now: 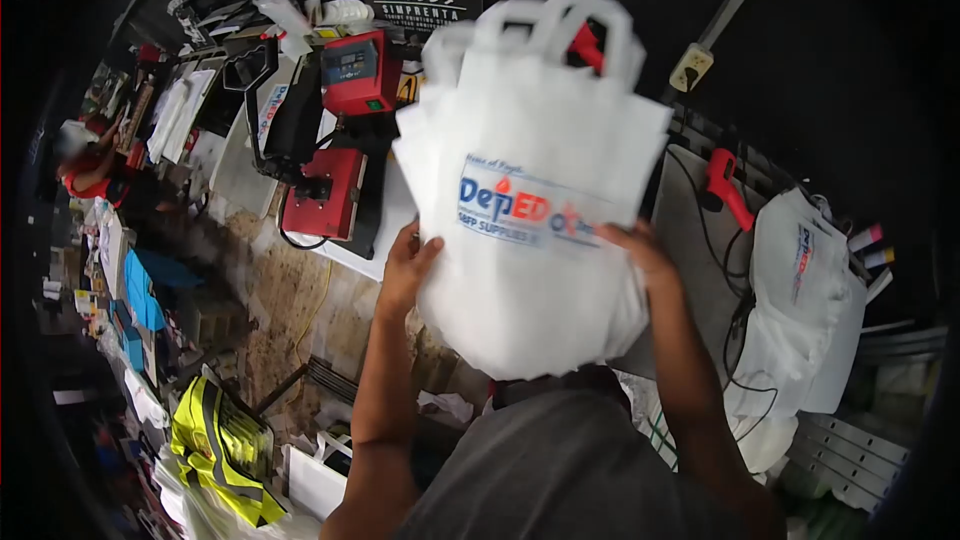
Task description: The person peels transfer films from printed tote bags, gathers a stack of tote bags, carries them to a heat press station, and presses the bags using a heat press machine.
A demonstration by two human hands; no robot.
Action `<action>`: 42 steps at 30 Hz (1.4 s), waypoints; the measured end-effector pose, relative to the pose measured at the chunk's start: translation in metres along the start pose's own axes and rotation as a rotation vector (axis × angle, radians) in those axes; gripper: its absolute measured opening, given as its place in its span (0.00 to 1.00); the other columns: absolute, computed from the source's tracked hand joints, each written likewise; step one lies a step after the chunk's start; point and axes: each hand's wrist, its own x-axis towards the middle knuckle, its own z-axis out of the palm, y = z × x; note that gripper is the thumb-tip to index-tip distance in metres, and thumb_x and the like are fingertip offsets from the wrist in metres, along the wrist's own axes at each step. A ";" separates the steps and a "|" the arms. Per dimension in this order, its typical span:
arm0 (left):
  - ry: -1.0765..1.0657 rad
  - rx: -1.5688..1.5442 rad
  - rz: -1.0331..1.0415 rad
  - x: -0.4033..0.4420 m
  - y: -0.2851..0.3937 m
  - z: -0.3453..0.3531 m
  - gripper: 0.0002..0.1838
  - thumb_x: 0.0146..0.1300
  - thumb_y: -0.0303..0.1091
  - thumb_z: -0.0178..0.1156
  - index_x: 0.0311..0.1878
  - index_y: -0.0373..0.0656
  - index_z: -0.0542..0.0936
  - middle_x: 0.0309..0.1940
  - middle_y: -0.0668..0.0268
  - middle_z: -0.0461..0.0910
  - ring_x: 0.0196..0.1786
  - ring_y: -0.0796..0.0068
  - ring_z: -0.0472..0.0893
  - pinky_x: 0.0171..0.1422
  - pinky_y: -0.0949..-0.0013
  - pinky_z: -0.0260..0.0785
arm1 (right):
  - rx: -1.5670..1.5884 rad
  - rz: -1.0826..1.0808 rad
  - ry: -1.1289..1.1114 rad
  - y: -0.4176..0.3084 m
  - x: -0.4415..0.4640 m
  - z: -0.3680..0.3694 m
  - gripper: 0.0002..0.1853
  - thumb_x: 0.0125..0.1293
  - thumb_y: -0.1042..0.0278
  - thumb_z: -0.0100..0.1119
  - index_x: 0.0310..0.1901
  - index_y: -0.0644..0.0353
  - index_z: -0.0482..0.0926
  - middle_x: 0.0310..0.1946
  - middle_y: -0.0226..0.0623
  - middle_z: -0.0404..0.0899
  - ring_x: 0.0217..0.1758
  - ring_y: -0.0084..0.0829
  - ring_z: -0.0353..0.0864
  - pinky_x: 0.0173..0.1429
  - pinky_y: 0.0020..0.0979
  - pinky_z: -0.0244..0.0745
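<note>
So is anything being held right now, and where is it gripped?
Yes: a stack of white printed bags, gripped at its side edges, the left hand on one side and the right hand on the other.

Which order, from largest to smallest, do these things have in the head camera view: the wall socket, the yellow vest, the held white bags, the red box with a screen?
1. White bags
2. Yellow vest
3. Red box with a screen
4. Wall socket

This is only how large they look; real sizes are unsure.
</note>
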 end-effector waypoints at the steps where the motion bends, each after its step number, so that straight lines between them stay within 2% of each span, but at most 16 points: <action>1: 0.053 0.133 -0.069 0.007 -0.023 -0.019 0.35 0.66 0.40 0.63 0.70 0.35 0.62 0.51 0.52 0.80 0.53 0.69 0.79 0.56 0.67 0.72 | -0.068 0.028 0.106 0.037 0.024 0.002 0.27 0.59 0.59 0.71 0.54 0.67 0.74 0.50 0.41 0.80 0.51 0.30 0.79 0.56 0.31 0.74; 3: 0.100 0.413 -0.050 0.022 -0.091 -0.057 0.33 0.65 0.41 0.63 0.67 0.34 0.65 0.50 0.51 0.80 0.52 0.68 0.80 0.55 0.66 0.72 | -0.394 0.106 0.156 0.099 0.044 0.003 0.42 0.56 0.46 0.71 0.62 0.69 0.65 0.55 0.49 0.76 0.57 0.34 0.76 0.59 0.34 0.71; 6: 0.173 0.759 -0.011 0.028 -0.108 -0.069 0.33 0.64 0.42 0.65 0.65 0.29 0.68 0.48 0.55 0.81 0.51 0.69 0.80 0.56 0.69 0.70 | -0.808 0.193 0.349 0.139 0.044 0.013 0.47 0.58 0.51 0.69 0.71 0.64 0.53 0.65 0.55 0.67 0.66 0.50 0.70 0.65 0.42 0.68; 11: 0.183 0.412 -0.016 0.044 -0.123 -0.086 0.32 0.69 0.44 0.59 0.65 0.27 0.66 0.49 0.53 0.81 0.50 0.71 0.79 0.55 0.72 0.69 | -0.834 0.109 0.229 0.113 0.021 0.028 0.48 0.58 0.60 0.67 0.74 0.62 0.48 0.68 0.55 0.64 0.69 0.53 0.67 0.69 0.42 0.65; 19: 0.253 0.680 0.037 0.099 -0.080 -0.052 0.26 0.71 0.47 0.55 0.56 0.30 0.74 0.43 0.48 0.82 0.48 0.62 0.81 0.52 0.62 0.71 | -1.059 0.092 0.222 0.119 0.023 0.029 0.48 0.59 0.68 0.60 0.76 0.54 0.42 0.68 0.59 0.63 0.70 0.54 0.65 0.71 0.41 0.62; 22: 0.283 0.732 -0.006 0.115 -0.072 -0.042 0.29 0.70 0.48 0.55 0.60 0.29 0.70 0.52 0.43 0.79 0.56 0.54 0.78 0.59 0.60 0.69 | -0.873 0.131 0.228 0.114 0.025 0.036 0.47 0.61 0.63 0.61 0.75 0.64 0.42 0.71 0.59 0.56 0.73 0.53 0.60 0.74 0.40 0.58; 26: 0.222 0.729 0.026 0.131 -0.074 -0.025 0.45 0.67 0.54 0.58 0.69 0.22 0.56 0.65 0.38 0.66 0.68 0.52 0.69 0.72 0.65 0.58 | -0.781 -0.062 0.338 0.127 0.035 0.049 0.49 0.60 0.51 0.65 0.75 0.58 0.46 0.71 0.57 0.56 0.74 0.51 0.58 0.74 0.44 0.58; 28: 0.223 0.738 0.134 0.163 -0.113 -0.054 0.40 0.63 0.54 0.62 0.67 0.32 0.65 0.62 0.46 0.72 0.63 0.53 0.74 0.72 0.57 0.59 | -0.846 -0.017 0.269 0.109 0.030 0.053 0.48 0.60 0.50 0.65 0.75 0.55 0.48 0.70 0.54 0.59 0.72 0.51 0.61 0.73 0.43 0.59; 30: -0.281 1.901 0.940 0.200 -0.153 -0.105 0.32 0.58 0.53 0.65 0.61 0.45 0.73 0.53 0.56 0.78 0.55 0.55 0.77 0.69 0.46 0.61 | -1.157 -0.195 0.328 0.139 0.031 0.037 0.46 0.59 0.52 0.67 0.75 0.53 0.52 0.62 0.54 0.68 0.65 0.54 0.68 0.66 0.42 0.66; 32: -0.327 1.754 0.924 0.213 -0.156 -0.110 0.24 0.54 0.48 0.67 0.53 0.49 0.78 0.40 0.59 0.81 0.43 0.54 0.79 0.64 0.40 0.63 | -1.119 -0.241 0.291 0.137 0.031 0.025 0.42 0.59 0.53 0.67 0.72 0.55 0.59 0.62 0.52 0.68 0.64 0.50 0.69 0.66 0.42 0.66; 33: -0.221 1.608 1.450 0.225 -0.170 -0.130 0.22 0.59 0.40 0.66 0.56 0.46 0.76 0.38 0.60 0.80 0.41 0.59 0.79 0.61 0.50 0.68 | -0.988 -0.217 0.308 0.126 0.023 0.024 0.39 0.59 0.54 0.67 0.70 0.55 0.63 0.61 0.51 0.69 0.63 0.49 0.70 0.65 0.41 0.67; 34: -0.277 1.128 0.587 0.191 -0.147 -0.102 0.28 0.63 0.36 0.63 0.64 0.41 0.66 0.48 0.56 0.77 0.47 0.62 0.78 0.58 0.58 0.70 | -0.851 -0.211 0.315 0.113 0.010 0.020 0.35 0.59 0.54 0.66 0.67 0.56 0.67 0.59 0.50 0.71 0.62 0.47 0.70 0.65 0.41 0.67; 35: 0.091 0.440 0.021 0.153 -0.117 -0.068 0.35 0.67 0.31 0.59 0.73 0.37 0.56 0.58 0.51 0.74 0.52 0.65 0.77 0.54 0.67 0.72 | -0.871 -0.262 0.367 0.105 -0.010 0.005 0.33 0.60 0.54 0.66 0.65 0.57 0.69 0.59 0.49 0.71 0.62 0.47 0.70 0.65 0.41 0.67; 39: 0.024 0.479 -0.045 0.110 -0.119 -0.104 0.35 0.68 0.44 0.56 0.72 0.37 0.59 0.63 0.53 0.71 0.60 0.62 0.74 0.58 0.63 0.70 | -0.814 -0.191 0.888 0.118 -0.085 -0.090 0.23 0.60 0.55 0.66 0.53 0.59 0.78 0.55 0.50 0.76 0.62 0.46 0.72 0.66 0.42 0.68; 41: 0.179 0.470 -0.138 0.070 -0.095 -0.073 0.31 0.67 0.44 0.56 0.70 0.41 0.65 0.59 0.55 0.73 0.59 0.60 0.75 0.59 0.60 0.68 | -0.418 0.003 1.210 0.108 -0.143 -0.152 0.19 0.62 0.57 0.63 0.48 0.62 0.80 0.40 0.45 0.83 0.45 0.39 0.83 0.50 0.36 0.77; 42: 0.173 0.518 -0.071 0.065 -0.101 -0.083 0.28 0.67 0.41 0.56 0.67 0.40 0.68 0.58 0.56 0.74 0.56 0.59 0.76 0.58 0.59 0.69 | -0.329 -0.216 1.330 0.162 -0.155 -0.222 0.20 0.61 0.57 0.65 0.47 0.65 0.79 0.34 0.44 0.84 0.37 0.37 0.84 0.43 0.34 0.77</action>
